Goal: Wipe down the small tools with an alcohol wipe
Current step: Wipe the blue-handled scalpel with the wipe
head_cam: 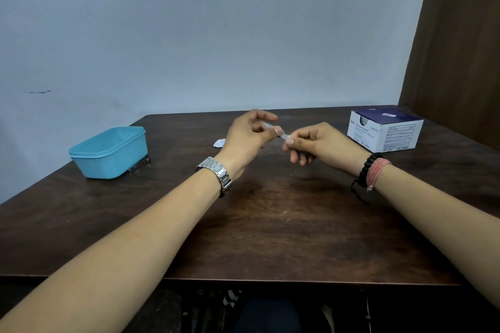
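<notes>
Both of my hands are raised over the middle of the dark wooden table (270, 224). My left hand (247, 138) and my right hand (311, 143) each pinch one end of a small pale strip (283, 134), which looks like a wipe or its sachet; I cannot tell which. A thin pale tip (266, 124) shows behind my left fingers. A small metal tool (139, 164) lies on the table against the right side of a blue plastic box (108, 154).
A white and dark blue carton of alcohol swabs (384, 130) stands at the back right of the table. A small torn white wrapper (219, 143) lies just behind my left hand. A brown curtain (460, 48) hangs at the right.
</notes>
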### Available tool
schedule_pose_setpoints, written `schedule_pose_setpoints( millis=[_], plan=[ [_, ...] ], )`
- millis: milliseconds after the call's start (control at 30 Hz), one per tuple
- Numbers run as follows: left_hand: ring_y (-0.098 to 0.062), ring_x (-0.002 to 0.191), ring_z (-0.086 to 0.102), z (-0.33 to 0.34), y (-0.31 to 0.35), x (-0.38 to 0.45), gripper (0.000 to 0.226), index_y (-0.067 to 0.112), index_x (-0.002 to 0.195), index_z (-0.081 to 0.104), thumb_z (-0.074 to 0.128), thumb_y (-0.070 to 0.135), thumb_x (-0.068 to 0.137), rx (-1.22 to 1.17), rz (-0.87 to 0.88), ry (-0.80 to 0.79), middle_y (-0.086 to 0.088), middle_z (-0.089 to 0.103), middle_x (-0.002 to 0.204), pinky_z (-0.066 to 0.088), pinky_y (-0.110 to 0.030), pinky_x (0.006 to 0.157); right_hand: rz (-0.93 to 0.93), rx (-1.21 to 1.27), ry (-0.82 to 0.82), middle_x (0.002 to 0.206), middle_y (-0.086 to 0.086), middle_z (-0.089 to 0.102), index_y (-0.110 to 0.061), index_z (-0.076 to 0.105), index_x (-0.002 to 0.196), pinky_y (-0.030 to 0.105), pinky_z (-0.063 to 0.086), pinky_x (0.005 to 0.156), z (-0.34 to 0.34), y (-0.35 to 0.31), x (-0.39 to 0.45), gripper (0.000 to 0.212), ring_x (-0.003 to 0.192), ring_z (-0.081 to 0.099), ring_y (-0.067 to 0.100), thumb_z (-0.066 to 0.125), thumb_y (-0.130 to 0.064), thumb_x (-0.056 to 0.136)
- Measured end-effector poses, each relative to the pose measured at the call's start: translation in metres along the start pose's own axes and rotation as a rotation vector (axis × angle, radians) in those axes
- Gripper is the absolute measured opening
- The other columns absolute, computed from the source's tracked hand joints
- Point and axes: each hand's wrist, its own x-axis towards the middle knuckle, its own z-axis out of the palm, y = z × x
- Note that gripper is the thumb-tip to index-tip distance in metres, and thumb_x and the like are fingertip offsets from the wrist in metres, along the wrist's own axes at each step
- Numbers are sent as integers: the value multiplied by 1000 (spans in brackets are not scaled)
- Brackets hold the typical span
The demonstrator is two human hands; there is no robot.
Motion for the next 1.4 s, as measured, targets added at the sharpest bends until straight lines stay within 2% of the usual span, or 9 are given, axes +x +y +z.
schedule_pose_setpoints(
  millis=[100, 300, 433, 567, 667, 867, 967, 1100, 1400],
  plan=[
    [-10, 68, 56, -6, 1, 2, 18, 17, 100, 63, 72, 14, 85, -36, 0, 55, 8, 61, 64, 44, -20, 62, -2, 1, 5, 66, 1, 68, -10, 72, 88, 16, 46, 54, -2, 1, 0, 22, 55, 57, 10, 57, -22, 96],
    [-11, 69, 55, 3, -2, -1, 18, 26, 95, 62, 73, 18, 83, 32, 5, -11, -16, 67, 79, 45, -29, 68, 10, -21, -20, 66, 1, 69, -10, 71, 86, 17, 46, 54, 0, 3, 0, 22, 55, 57, 11, 58, -24, 95],
    [-7, 65, 56, -7, 4, 2, 21, 18, 103, 61, 72, 15, 85, -74, -21, 70, 7, 64, 66, 45, -24, 65, -8, 10, 14, 66, 0, 68, -9, 72, 88, 16, 46, 54, -3, 0, 0, 21, 55, 58, 9, 57, -23, 96],
    [-3, 66, 58, 2, 1, -5, 25, 16, 110, 61, 70, 16, 87, -57, -81, -56, 3, 63, 79, 46, -22, 63, -24, 13, 20, 65, 0, 68, -10, 72, 87, 16, 45, 54, -1, 2, -1, 21, 55, 57, 9, 58, -22, 96],
    [-5, 70, 55, 9, 0, -9, 10, 19, 99, 66, 67, 18, 89, -87, -95, -124, 4, 63, 79, 45, -19, 63, -26, 21, 45, 64, -1, 68, -11, 72, 87, 17, 45, 55, -3, 2, 0, 20, 54, 57, 8, 57, -21, 96],
    [-7, 80, 66, 3, 3, -3, 7, 14, 98, 63, 60, 19, 94, -160, -134, -19, -5, 73, 101, 49, -22, 71, -17, 3, 26, 74, 0, 70, -13, 74, 90, 18, 47, 58, 1, 6, 1, 20, 63, 58, 7, 58, -23, 96],
    [-12, 74, 66, 1, 5, 1, 8, 12, 95, 57, 54, 18, 97, -249, -166, 79, -6, 74, 92, 50, -19, 63, -47, -69, 125, 75, -14, 70, -16, 76, 97, 16, 48, 61, -3, 8, 0, 17, 67, 55, -1, 61, -23, 94],
    [-11, 61, 54, 1, -3, 2, 10, 13, 93, 60, 54, 20, 97, -43, -121, 46, 0, 67, 72, 47, -23, 61, -93, 9, 223, 74, -2, 69, -18, 73, 101, 17, 50, 62, -9, 3, 0, 13, 65, 58, 4, 63, -16, 92],
    [2, 62, 59, 6, -11, -1, 10, 24, 99, 68, 61, 28, 93, 379, 121, -159, 10, 68, 73, 52, -26, 72, -97, -14, 253, 63, 6, 70, -17, 61, 76, 22, 49, 52, -3, -6, -4, 17, 54, 61, 11, 76, -20, 81]
  ],
)
